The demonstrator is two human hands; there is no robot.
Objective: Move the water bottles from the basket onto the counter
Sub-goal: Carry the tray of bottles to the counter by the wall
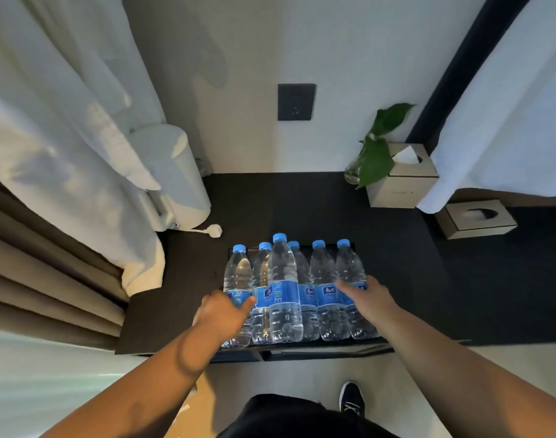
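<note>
Six water bottles (283,289) sat in a black tray (317,345)
Left grip (221,314) clutched the leftmost bottle (237,276), right grip (369,298) the rightmost bottle (349,263).

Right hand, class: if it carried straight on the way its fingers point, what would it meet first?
The right hand points at the rightmost water bottle. Its fingertips seem to reach that bottle's label, though actual contact is unclear.
</note>
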